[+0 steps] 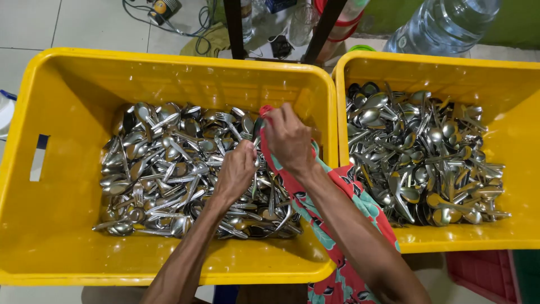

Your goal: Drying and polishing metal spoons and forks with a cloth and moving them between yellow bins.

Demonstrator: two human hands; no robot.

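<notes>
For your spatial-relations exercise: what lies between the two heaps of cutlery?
In the head view, the yellow side walls of the two crates, and the patterned cloth draped over them beneath the right hand.

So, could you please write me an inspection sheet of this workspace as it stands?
Surface: pale tiled floor under two yellow crates.
Job's things: left crate and right crate, each holding a heap of steel spoons and forks; red patterned cloth draped over the rim between them.
Clutter: clear water bottle behind the right crate.
Hands: left hand closed on cutlery in the left crate; right hand gripping the cloth's top end.
Cables: dark cable loose on the floor behind the left crate.
Surroundings: two dark legs, red crate at lower right.
</notes>
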